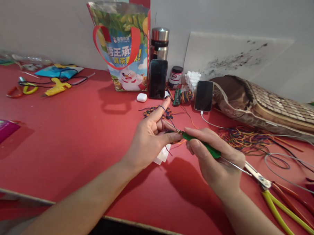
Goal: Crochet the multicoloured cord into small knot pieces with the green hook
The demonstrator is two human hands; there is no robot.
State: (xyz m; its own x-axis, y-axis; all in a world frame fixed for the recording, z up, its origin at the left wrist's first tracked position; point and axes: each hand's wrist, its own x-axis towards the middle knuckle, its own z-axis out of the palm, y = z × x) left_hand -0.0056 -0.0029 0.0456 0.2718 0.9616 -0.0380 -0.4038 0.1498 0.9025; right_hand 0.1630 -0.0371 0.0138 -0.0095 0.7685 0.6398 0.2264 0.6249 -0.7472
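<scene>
In my right hand (214, 161) is a crochet hook with a green handle (209, 149); its thin metal shaft sticks out behind toward the wrist. My left hand (152, 139) pinches a small dark crochet piece (175, 142) between thumb and fingers, mostly covered by them. A strand of dark yarn (162, 122) runs over the raised left index finger. At the left fingertips, the front end of the hook meets the work. Just beyond this hand lies a dark multicoloured crocheted strip (149, 112), and below it a white paper piece (162, 156).
Scissors (267, 186) with red and yellow handles lie at right, near a tangle of multicoloured yarn (239, 138). Behind stand a paper bag (128, 50), flask (160, 38), two phones (158, 79), a jar (175, 76) and a cushion (284, 105). A yellow glue gun (56, 87) lies left.
</scene>
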